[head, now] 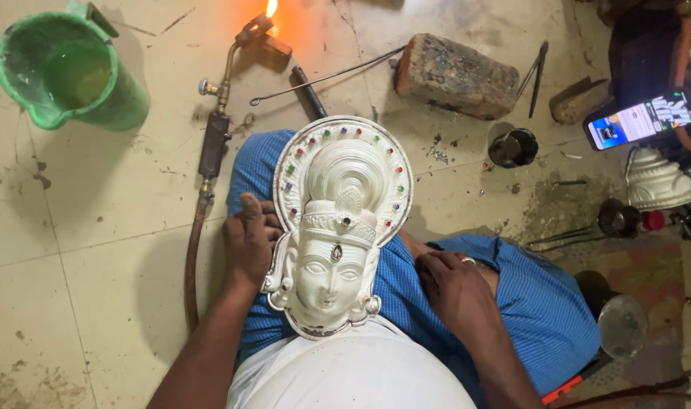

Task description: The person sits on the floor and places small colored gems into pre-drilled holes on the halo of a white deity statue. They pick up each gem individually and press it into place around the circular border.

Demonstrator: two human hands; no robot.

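Note:
A silver-white metal mask of a crowned face [334, 227], with a round halo set with small coloured stones, lies face up on my lap over blue checked cloth. My left hand [248, 241] grips the mask's left edge by the ear. My right hand [455, 291], a ring on one finger, rests on my right thigh just beside the mask, fingers curled and holding nothing that I can see.
A lit gas torch [223, 98] with a hose lies on the tiled floor ahead, its flame at the top edge. A green plastic jug [65, 72] stands far left. A brick [455, 74], a thin rod, a small black pot [513, 147], a lit phone [641, 120] and another silver piece [656, 180] lie right.

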